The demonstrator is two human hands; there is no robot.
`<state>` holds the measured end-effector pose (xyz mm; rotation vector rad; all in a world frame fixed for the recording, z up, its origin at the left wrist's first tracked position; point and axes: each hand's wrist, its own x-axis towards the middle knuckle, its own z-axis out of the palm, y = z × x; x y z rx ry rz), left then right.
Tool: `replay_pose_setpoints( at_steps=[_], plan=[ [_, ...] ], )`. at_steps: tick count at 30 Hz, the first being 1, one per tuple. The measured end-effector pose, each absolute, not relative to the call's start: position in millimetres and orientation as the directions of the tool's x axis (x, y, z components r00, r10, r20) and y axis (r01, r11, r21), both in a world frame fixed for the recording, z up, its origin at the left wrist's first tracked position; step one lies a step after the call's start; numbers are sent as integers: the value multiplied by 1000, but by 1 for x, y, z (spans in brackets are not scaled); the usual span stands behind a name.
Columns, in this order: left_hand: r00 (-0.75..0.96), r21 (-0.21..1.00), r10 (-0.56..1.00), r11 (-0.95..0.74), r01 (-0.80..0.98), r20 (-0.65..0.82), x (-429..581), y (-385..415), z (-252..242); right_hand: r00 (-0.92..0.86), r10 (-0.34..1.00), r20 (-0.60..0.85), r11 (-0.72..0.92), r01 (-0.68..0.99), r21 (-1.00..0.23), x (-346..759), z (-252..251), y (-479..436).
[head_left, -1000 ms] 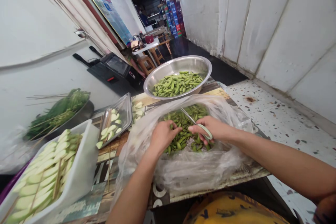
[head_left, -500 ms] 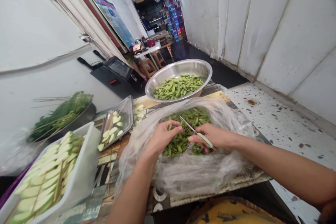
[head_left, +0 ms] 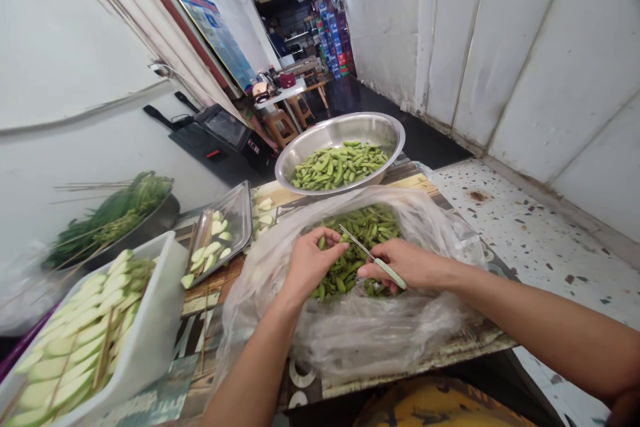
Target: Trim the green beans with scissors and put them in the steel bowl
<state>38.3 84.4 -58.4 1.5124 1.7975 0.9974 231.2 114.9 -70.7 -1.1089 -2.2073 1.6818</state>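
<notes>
The green pod you hold is over the opened plastic bag, your left hand pinching it almost fingertip to fingertip. Your right hand is curled round the scissors, blades nearly together, tips beside that pod. The bag sits close to the front and right edges of the table; past the right edge is speckled floor. On your left, a strip of tabletop with a thin stick separates bag and white tub. The metal bowl stands just beyond the bag, blocking forward reach; the metal tray lies beyond it to the left, and a dark bowl of greens behind the tub. Count one bag, one pair of scissors, one tray, one tub, two bowls; the loose pods are too many to count.
</notes>
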Motion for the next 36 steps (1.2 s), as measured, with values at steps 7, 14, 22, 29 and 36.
replay_pose_setpoints(
  at_steps=[7, 14, 22, 29, 36],
  plan=[
    [-172, 822, 985, 94, 562, 5, 39, 82, -53, -714, 652, -256, 172, 468, -867, 232, -78, 115],
    [-141, 821, 990, 71, 567, 12, 32, 83, -56, -688, 673, -271, 66, 421, -905, 232, -76, 114],
    [-173, 980, 974, 168, 103, -149, 39, 84, -52, -763, 556, -329, -163, 288, -944, 229, -67, 115],
    [-279, 992, 957, 106, 73, -82, 45, 84, -54, -768, 554, -320, -156, 282, -947, 230, -67, 115],
    [-256, 988, 961, 132, 85, -106, 48, 83, -53, -760, 564, -324, -155, 288, -945, 230, -68, 115]
  ],
)
